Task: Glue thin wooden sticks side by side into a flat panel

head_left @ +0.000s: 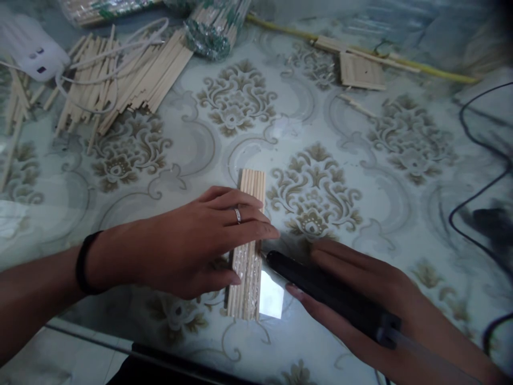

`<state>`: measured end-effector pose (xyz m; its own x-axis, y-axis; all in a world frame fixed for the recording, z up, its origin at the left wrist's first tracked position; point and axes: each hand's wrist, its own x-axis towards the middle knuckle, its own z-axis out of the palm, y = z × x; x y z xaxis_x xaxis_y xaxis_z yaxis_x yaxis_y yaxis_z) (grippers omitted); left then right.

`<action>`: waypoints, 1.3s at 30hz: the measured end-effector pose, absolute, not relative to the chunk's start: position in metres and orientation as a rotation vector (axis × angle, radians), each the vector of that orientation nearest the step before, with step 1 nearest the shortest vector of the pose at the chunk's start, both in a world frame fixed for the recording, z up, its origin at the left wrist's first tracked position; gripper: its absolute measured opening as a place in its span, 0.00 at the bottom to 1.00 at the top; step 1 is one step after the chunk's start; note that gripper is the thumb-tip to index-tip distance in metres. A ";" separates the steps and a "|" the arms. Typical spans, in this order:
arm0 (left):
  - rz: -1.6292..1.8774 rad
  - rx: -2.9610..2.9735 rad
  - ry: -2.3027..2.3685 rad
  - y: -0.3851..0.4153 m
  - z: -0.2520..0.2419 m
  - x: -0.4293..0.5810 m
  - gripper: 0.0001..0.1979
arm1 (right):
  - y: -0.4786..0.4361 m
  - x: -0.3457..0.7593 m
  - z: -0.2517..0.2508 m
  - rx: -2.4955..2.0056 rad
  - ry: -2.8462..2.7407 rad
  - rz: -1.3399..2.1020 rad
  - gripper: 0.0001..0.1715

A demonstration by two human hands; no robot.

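Note:
A narrow panel of wooden sticks laid side by side (249, 182) lies on the table, with shiny, clear glue streaks over its lower half. My left hand (200, 235) reaches across it from the left, fingers over the middle and thumb at the left edge, holding it against the table. In my right hand (360, 289) is a black glue gun (320, 286) with a translucent glue stick (433, 358) coming out of its back. The gun's tip is at the panel's right edge, just below my left fingertips; whether it touches cannot be made out.
Loose wooden sticks (152, 80) are piled at the back left, near a white power adapter (34, 48) and its cable. Wrapped sticks (216, 27) lie behind. A small wooden square (362, 70) sits back right by a yellow strip (449, 74). A black cord (460, 208) runs along the right.

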<state>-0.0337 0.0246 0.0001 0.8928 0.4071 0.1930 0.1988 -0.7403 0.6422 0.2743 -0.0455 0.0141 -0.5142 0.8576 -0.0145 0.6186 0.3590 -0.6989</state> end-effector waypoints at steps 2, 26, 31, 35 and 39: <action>0.427 2.422 0.435 0.024 0.001 -0.034 0.27 | -0.046 0.275 0.016 -1.315 -2.281 0.999 0.07; 0.411 2.422 0.423 0.024 0.006 -0.034 0.26 | -0.041 0.294 0.020 -1.138 -2.330 1.223 0.08; 0.353 2.381 0.411 0.019 0.014 -0.033 0.24 | -0.036 0.293 0.031 -1.129 -2.371 1.248 0.10; 0.344 2.362 0.412 0.015 0.018 -0.032 0.21 | -0.035 0.286 0.033 -1.051 -2.389 1.197 0.12; 0.326 2.344 0.414 0.016 0.017 -0.032 0.21 | -0.039 0.283 0.025 -1.007 -2.411 1.083 0.11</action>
